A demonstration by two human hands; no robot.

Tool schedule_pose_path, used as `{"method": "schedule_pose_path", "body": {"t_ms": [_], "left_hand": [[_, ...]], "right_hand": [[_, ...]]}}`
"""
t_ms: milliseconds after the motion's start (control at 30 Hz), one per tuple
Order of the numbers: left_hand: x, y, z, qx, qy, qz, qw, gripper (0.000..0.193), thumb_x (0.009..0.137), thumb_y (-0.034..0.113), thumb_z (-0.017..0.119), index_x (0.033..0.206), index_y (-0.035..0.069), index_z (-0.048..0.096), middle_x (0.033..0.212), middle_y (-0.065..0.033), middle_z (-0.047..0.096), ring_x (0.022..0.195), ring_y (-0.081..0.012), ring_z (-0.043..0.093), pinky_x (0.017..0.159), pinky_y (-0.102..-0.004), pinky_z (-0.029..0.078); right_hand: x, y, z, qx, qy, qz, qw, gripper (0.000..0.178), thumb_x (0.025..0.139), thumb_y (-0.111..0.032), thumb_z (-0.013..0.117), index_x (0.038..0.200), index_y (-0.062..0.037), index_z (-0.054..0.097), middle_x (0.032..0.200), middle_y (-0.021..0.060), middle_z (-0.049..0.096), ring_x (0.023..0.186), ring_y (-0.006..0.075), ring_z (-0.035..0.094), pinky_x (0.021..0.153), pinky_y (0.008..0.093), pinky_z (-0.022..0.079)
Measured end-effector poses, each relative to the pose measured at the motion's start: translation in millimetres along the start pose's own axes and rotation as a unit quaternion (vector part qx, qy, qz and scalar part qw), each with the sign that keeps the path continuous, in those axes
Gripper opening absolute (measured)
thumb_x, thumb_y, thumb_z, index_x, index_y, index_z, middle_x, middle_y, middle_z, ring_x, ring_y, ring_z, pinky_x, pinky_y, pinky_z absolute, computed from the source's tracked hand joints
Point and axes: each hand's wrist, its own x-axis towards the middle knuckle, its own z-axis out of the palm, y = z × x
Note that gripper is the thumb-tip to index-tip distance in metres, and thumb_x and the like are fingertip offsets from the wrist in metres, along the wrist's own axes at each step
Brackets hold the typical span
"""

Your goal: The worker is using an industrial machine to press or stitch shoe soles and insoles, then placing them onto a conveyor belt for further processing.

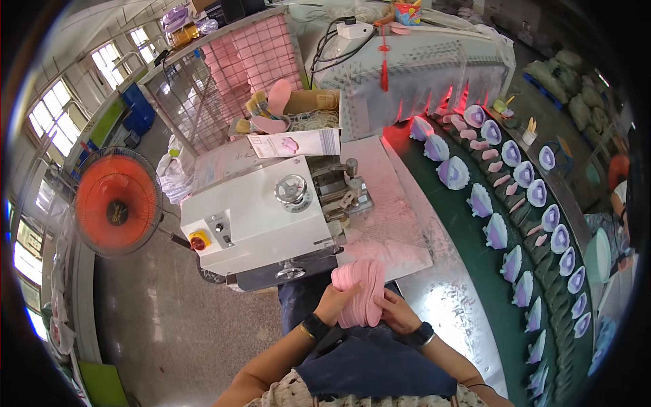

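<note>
A thick stack of pink insoles (358,288) is held upright over my lap, just in front of the white machine. My left hand (332,305) grips the stack's left side, thumb across the face. On the other side, my right hand (399,312) has its fingers closed on the stack's lower right edge. The white machine (254,214) carries a metal dial, a red and yellow knob and a metal working head (346,192). Pink dust covers the plate (386,251) beside that head.
To the right, a green conveyor (468,234) carries several purple and white shoe uppers (453,173) and pink insoles, leading from a red-lit heating tunnel (427,74). An orange fan (114,202) stands left. Behind the machine are a cardboard box (312,102) and a wire cage (251,54) of pink pieces.
</note>
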Motion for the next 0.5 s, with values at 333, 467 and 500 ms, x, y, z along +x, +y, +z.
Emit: {"method": "schedule_pose_path", "body": {"t_ms": [333, 467, 500], "left_hand": [[-5, -15, -28, 0.001, -0.13, -0.121, 0.984, 0.04, 0.091, 0.026, 0.058, 0.116, -0.006, 0.056, 0.106, -0.0119, 0.065, 0.093, -0.02, 0.063, 0.083, -0.0317, 0.051], [-21, -48, -45, -0.063, -0.138, -0.183, 0.971, 0.046, 0.094, 0.03, 0.052, 0.122, -0.006, 0.05, 0.113, -0.0148, 0.061, 0.102, -0.0231, 0.06, 0.091, -0.0343, 0.048], [-21, -53, -49, -0.078, -0.144, -0.197, 0.967, 0.049, 0.093, 0.031, 0.053, 0.126, -0.005, 0.047, 0.117, -0.0166, 0.059, 0.107, -0.025, 0.057, 0.096, -0.0364, 0.044]], "right_hand": [[-49, -33, -132, -0.267, 0.399, -0.285, 0.83, 0.034, 0.085, -0.016, 0.066, 0.11, 0.0024, 0.053, 0.087, 0.01, 0.064, 0.077, 0.0149, 0.063, 0.065, 0.0264, 0.051], [-54, -24, -205, -0.298, 0.493, -0.272, 0.771, 0.039, 0.08, -0.018, 0.07, 0.11, 0.0, 0.054, 0.078, 0.0124, 0.065, 0.065, 0.0153, 0.061, 0.055, 0.0276, 0.047], [-56, -26, -203, -0.354, 0.51, -0.245, 0.745, 0.038, 0.08, -0.02, 0.07, 0.11, -0.0015, 0.055, 0.079, 0.0116, 0.065, 0.066, 0.0162, 0.062, 0.057, 0.0287, 0.049]]}}
